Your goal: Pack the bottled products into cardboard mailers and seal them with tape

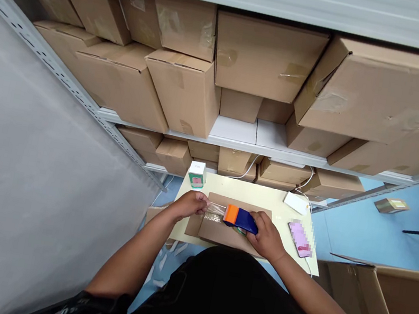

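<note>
A flat cardboard box (228, 235) lies on a small pale yellow table (252, 192) in front of me. My right hand (266, 236) grips a blue and orange tape dispenser (239, 219) resting on the box top. A strip of clear tape (215, 210) stretches from the dispenser leftward. My left hand (189, 204) pinches the tape's free end at the box's left edge, pressing down on the cardboard.
A small white and green box (197, 174) stands at the table's back left. A white charger (296, 202) and a phone (300, 238) lie at the right. Metal shelves (236, 142) full of cardboard cartons rise behind. An open carton (400, 312) sits at the right.
</note>
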{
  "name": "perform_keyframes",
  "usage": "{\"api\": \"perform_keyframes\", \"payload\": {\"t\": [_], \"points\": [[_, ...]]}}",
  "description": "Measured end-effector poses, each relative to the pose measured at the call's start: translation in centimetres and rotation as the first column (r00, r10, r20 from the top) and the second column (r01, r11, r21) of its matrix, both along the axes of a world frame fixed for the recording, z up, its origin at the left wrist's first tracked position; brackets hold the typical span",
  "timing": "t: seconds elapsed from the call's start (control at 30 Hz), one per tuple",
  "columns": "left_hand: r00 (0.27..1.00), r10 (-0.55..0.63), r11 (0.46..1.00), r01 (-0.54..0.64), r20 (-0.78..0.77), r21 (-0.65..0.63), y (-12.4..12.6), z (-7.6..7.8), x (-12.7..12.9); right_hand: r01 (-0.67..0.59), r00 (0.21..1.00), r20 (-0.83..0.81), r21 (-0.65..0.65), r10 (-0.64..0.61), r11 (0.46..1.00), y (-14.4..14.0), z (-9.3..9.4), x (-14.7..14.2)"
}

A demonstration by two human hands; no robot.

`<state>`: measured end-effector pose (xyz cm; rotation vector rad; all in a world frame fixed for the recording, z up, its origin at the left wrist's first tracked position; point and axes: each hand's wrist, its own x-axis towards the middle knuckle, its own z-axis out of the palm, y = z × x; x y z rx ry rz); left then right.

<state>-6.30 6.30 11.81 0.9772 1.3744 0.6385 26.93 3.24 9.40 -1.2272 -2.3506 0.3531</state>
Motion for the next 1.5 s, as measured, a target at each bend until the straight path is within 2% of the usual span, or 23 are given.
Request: {"api": "perform_keyframes", "payload": {"t": [0.2,0.33,0.47,0.63,0.77,0.93,1.03,1.13,1.23,1.3,1.33,1.4,1.47,1.5], "points": [[0.991,0.115,0.993,-0.114,-0.069,0.022,-0.3,-2.8,-5.7,-0.004,0.998,0.059,-0.008,0.005,1.000,0.0,-0.2,2.1],[0.993,0.083,0.996,-0.080,-0.081,0.040,-1.0,-5.7,-6.9,-0.034,0.990,0.136,-0.003,0.034,0.999,-0.2,-0.4,2.8],[0.992,0.064,0.995,-0.054,-0.113,0.089,-1.8,-9.0,-5.7,-0.096,0.978,0.190,0.034,0.087,0.995,-0.3,-0.6,2.7],[0.976,0.111,0.980,-0.076,-0.189,0.184,-2.5,-12.4,-3.7,-0.107,0.970,0.225,0.060,0.091,0.993,-0.6,-1.2,2.5],[0.948,0.152,0.971,-0.090,-0.280,0.223,-3.1,-14.1,-1.7,-0.092,0.976,0.205,0.071,0.076,0.993,-0.9,-1.7,2.4],[0.926,0.174,0.968,-0.098,-0.336,0.231,-3.8,-15.5,1.0,-0.068,0.977,0.209,0.076,0.051,0.995,-1.0,-1.9,2.2],[0.918,0.178,0.970,-0.102,-0.355,0.221,-3.7,-15.8,2.0,-0.068,0.978,0.200,0.079,0.051,0.995,-0.9,-1.9,2.2],[0.920,0.153,0.974,-0.078,-0.362,0.215,-3.1,-15.6,1.9,-0.065,0.982,0.181,0.083,0.049,0.994,-0.8,-1.9,2.3],[0.902,0.156,0.973,-0.069,-0.403,0.222,-2.1,-14.4,0.8,-0.064,0.983,0.179,0.085,0.048,0.994,-0.7,-2.0,2.3],[0.855,0.169,0.955,-0.019,-0.491,0.295,-1.6,-12.8,0.0,-0.069,0.981,0.184,0.079,0.054,0.994,-0.6,-2.0,2.3],[0.820,0.176,0.929,0.046,-0.544,0.368,-1.5,-11.9,-0.2,-0.071,0.981,0.185,0.076,0.056,0.995,-0.6,-2.1,2.3],[0.779,0.136,0.825,0.252,-0.611,0.505,-1.5,-9.9,-0.1,-0.073,0.981,0.185,0.075,0.058,0.995,-0.5,-2.1,2.3],[0.739,0.001,0.691,0.486,-0.674,0.534,-1.8,-8.3,0.9,-0.071,0.981,0.185,0.076,0.056,0.995,-0.5,-2.1,2.2],[0.706,-0.057,0.648,0.564,-0.706,0.511,-2.0,-7.8,1.5,-0.070,0.981,0.187,0.076,0.055,0.995,-0.4,-2.1,2.2]]}}
